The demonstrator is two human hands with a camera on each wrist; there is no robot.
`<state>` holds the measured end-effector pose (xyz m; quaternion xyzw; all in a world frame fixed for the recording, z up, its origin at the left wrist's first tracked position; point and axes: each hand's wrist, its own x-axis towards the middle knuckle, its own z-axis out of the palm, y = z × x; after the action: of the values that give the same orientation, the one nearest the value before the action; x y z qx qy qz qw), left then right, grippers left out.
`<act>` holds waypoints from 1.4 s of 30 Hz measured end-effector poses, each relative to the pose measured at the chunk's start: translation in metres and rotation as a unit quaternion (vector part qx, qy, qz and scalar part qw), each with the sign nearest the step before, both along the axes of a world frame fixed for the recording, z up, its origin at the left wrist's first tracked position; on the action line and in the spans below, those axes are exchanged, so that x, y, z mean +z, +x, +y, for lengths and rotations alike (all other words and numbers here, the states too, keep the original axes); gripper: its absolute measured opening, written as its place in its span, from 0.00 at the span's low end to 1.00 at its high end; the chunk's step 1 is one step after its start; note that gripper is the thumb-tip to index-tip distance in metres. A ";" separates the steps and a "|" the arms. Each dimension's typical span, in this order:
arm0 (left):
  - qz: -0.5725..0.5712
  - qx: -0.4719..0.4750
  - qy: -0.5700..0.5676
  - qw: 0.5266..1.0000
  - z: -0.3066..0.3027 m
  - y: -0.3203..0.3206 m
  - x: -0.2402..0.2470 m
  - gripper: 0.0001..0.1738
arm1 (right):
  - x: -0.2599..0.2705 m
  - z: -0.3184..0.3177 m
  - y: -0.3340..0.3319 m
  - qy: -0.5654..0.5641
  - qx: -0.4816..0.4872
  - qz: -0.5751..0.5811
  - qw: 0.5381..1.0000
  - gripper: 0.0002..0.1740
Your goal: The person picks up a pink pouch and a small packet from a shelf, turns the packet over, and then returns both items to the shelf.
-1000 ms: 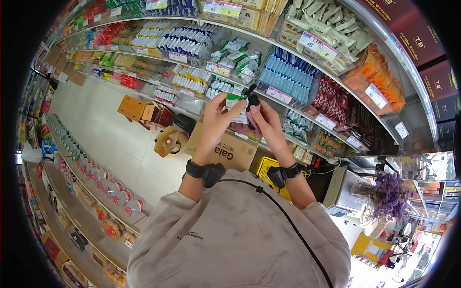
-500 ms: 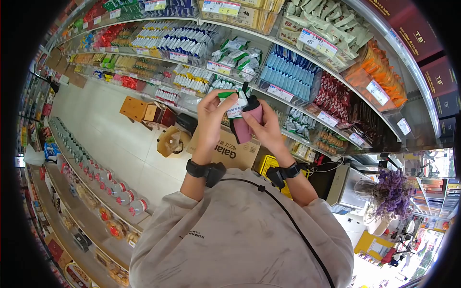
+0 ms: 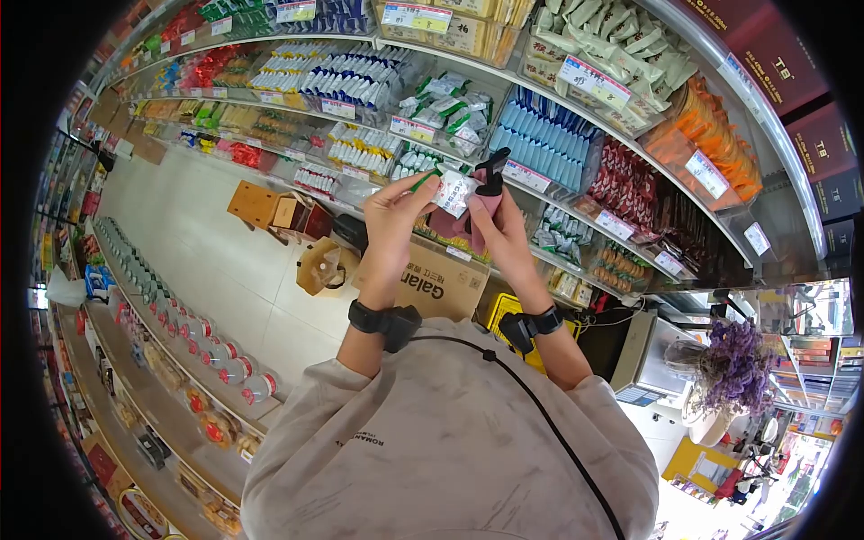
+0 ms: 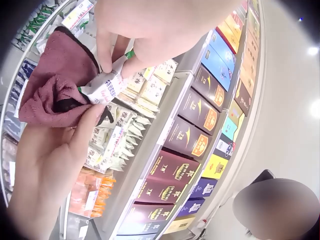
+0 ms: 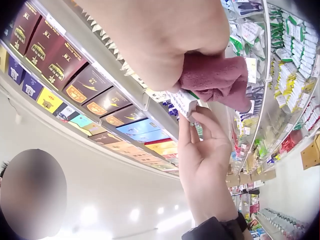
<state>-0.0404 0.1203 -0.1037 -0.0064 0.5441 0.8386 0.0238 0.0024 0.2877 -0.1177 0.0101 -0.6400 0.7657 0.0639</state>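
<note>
My left hand (image 3: 391, 225) pinches a small white snack packet (image 3: 455, 193) with green ends by one end. Printed characters show on its face in the left wrist view. Bunched in my right hand (image 3: 509, 241) is a mauve cloth (image 4: 62, 67) with black edging, held up against the packet. The right thumb lies along the packet's lower edge, and a fold of cloth overlaps its far end. In the right wrist view the cloth (image 5: 220, 75) hangs out beyond the right hand's fingers. Both hands are raised in front of the shelves.
Clear bins of wrapped snacks (image 3: 544, 144) line the shelves ahead, with price tags on their fronts. Dark red boxes (image 3: 783, 72) stand at upper right. Below the hands are a cardboard box (image 3: 436, 279) and a yellow basket (image 3: 504, 312). Bottles (image 3: 236, 369) stand along the left shelf.
The right hand has turned the cloth, so its black edging now points up and its hanging part has swung left. The packet has tilted and shows more of its white face.
</note>
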 end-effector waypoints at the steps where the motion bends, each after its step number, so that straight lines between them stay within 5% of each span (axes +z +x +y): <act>1: 0.000 -0.001 0.006 1.000 0.001 0.001 0.000 0.14 | 0.003 -0.001 0.001 -0.024 0.008 -0.005 1.000 0.20; 16: -0.018 -0.077 -0.032 0.996 -0.004 0.001 -0.002 0.12 | 0.007 0.003 0.009 -0.080 -0.027 -0.052 0.995 0.14; 31: 0.019 -0.021 -0.043 0.999 0.006 0.004 -0.013 0.11 | -0.005 0.006 0.008 -0.156 -0.009 -0.098 0.983 0.16; 42: -0.062 -0.043 -0.008 0.997 0.010 0.002 -0.026 0.12 | -0.026 0.005 0.006 -0.177 -0.007 -0.146 0.973 0.14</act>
<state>-0.0381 0.1302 -0.1294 -0.0347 0.5484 0.8302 0.0936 0.0079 0.2927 -0.1434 -0.1177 -0.4969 0.8594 -0.0242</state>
